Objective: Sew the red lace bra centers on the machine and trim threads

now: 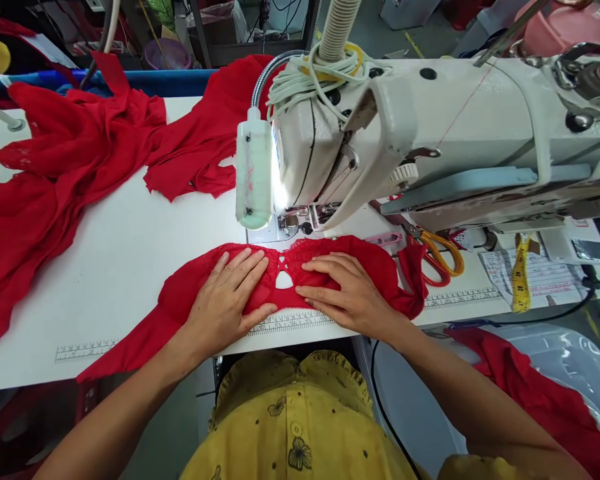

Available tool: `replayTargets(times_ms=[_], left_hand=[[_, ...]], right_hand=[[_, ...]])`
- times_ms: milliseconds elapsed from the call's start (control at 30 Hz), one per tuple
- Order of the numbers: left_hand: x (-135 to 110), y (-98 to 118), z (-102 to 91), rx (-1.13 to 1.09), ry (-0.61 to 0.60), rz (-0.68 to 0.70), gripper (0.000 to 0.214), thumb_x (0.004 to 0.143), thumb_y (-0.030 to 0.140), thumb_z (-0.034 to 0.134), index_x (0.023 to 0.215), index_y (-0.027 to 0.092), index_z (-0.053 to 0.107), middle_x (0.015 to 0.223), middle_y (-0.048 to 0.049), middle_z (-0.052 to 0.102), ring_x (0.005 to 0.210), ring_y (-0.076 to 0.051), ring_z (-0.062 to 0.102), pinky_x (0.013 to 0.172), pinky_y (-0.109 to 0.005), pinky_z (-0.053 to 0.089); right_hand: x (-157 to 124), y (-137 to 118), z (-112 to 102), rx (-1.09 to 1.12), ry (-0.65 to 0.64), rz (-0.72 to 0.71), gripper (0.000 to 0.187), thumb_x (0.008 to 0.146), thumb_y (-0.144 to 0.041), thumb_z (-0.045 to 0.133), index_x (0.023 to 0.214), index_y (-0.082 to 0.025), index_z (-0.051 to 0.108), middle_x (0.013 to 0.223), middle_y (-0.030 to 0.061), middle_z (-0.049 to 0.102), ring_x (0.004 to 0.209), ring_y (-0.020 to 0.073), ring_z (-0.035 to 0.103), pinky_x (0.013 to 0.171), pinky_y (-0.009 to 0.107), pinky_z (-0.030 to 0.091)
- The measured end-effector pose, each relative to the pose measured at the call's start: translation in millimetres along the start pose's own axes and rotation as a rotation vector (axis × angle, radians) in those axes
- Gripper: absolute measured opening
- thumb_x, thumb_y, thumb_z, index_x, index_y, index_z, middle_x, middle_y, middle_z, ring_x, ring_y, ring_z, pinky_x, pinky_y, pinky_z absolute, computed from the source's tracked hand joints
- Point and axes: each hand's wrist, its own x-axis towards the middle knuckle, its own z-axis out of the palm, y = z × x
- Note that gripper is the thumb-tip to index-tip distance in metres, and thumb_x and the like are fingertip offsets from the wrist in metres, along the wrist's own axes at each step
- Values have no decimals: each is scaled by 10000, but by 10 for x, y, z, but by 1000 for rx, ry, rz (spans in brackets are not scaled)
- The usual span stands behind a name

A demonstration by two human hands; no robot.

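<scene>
A red lace bra (300,252) lies spread across the white table in front of the sewing machine (360,133). Its centre has a small criss-cross and an opening that shows the white surface. My left hand (230,297) rests flat on the left cup, fingers stretched toward the machine. On the right cup lies my right hand (347,293), its fingers spread and pointing toward the centre opening. The presser foot (293,223) is just beyond the bra, under the lit lamp (254,170). One red wing trails to the left, beneath my left forearm.
Red fabric pieces (80,147) are heaped at the left and back. Orange-handled scissors (443,253), a yellow tape measure (521,277) and a written sheet (555,280) lie at the right. A clear plastic bin (570,353) with red cloth stands below the table's right edge.
</scene>
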Motion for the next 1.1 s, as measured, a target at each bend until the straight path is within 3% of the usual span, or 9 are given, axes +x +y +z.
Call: replayTargets(times_ms=[300,700,867,1000,1067,1100], left_hand=[[3,10,-24,-33,2,-4,721,976,520,539,1568,186,299,1559,-123,452,1471,-314,375,1242,-555,247],[1,36,-95,-47,-19,12,675,966,517,561,1511,157,388,1537,-146,474,1463,-320,381,1227,-565,270],[104,-55,-244,-82,66,-55,597,948,527,590,1423,182,476,1455,-132,542,1412,-308,433,1215,-519,293],[250,-66,-344,-30,-50,-217,936,770,609,768,1485,159,364,1478,-179,487,1358,-366,453,1105,-494,408],[292,-4,-381,17,-139,-281,960,737,585,805,1484,182,356,1439,-175,516,1245,-362,535,949,-441,485],[302,35,-395,30,-177,-311,893,746,562,804,1451,194,397,1362,-158,575,1145,-344,588,843,-401,498]], right_hand=[[7,5,8,50,28,-13,208,947,-243,647,1127,-272,746,1281,94,659,1206,253,576,1033,494,461],[-4,-13,-27,46,23,-21,204,971,-295,618,1124,-279,752,1263,86,655,1189,248,558,981,450,477],[120,-51,-179,-130,52,110,287,1010,-282,521,1230,-229,697,1248,101,668,1154,256,582,1006,437,464],[271,8,-202,-386,-57,298,475,977,-348,572,1378,-93,563,1329,210,615,1207,342,547,1046,491,407],[313,36,-187,-435,-136,346,501,955,-395,615,1342,-79,573,1251,209,650,1149,343,574,1022,479,402],[318,37,-181,-442,-164,350,427,955,-392,618,1265,-98,619,1168,180,682,1084,323,598,990,454,411]])
